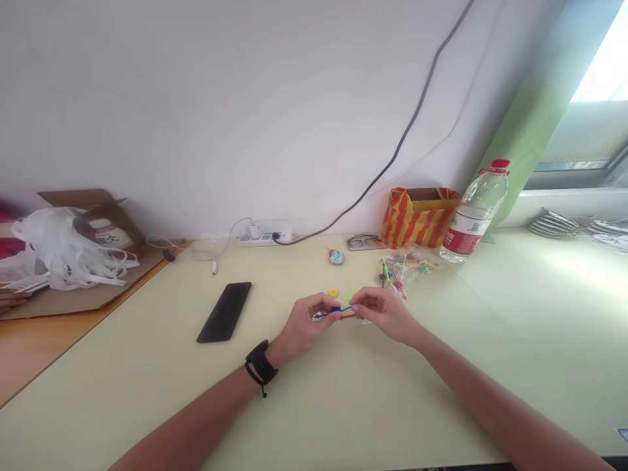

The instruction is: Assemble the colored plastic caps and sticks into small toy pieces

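Observation:
My left hand [307,320], with a black watch [261,365] on its wrist, pinches a small blue plastic piece [335,309] between thumb and finger. From the right, my right hand [385,314] grips the thin end of the same blue piece. Red and light green parts [350,294] show between and behind the fingers; whether they join the blue piece is too small to tell. A small yellow piece [333,293] lies just beyond my left fingers. Behind my right hand, several coloured plastic pieces [391,278] lie beside a clear plastic bag [415,261].
A black phone [224,313] lies left of my hands. Along the wall stand a power strip [266,233], glasses [364,242], a striped bag [417,219] and a bottle [473,216]. At far left, white straps [63,245] lie on cardboard [103,284], near another person's hand [14,299].

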Action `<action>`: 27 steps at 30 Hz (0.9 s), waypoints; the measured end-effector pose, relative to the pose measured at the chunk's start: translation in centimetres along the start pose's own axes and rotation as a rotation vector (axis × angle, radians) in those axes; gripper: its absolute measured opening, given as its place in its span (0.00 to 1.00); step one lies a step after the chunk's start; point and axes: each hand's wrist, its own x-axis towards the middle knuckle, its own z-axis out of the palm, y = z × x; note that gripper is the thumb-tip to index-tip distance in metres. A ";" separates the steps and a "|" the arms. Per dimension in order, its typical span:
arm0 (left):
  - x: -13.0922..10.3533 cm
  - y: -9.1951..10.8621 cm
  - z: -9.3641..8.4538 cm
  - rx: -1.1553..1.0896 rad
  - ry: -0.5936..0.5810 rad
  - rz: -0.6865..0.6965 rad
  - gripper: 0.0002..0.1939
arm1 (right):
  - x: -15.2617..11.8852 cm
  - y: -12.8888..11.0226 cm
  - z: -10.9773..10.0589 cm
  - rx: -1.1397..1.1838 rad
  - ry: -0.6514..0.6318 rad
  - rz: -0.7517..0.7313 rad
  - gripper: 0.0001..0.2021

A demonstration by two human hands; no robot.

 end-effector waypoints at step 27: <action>0.4 0.6 -0.2 -0.291 0.038 -0.119 0.15 | -0.6 -0.3 0.4 -0.090 -0.036 0.004 0.33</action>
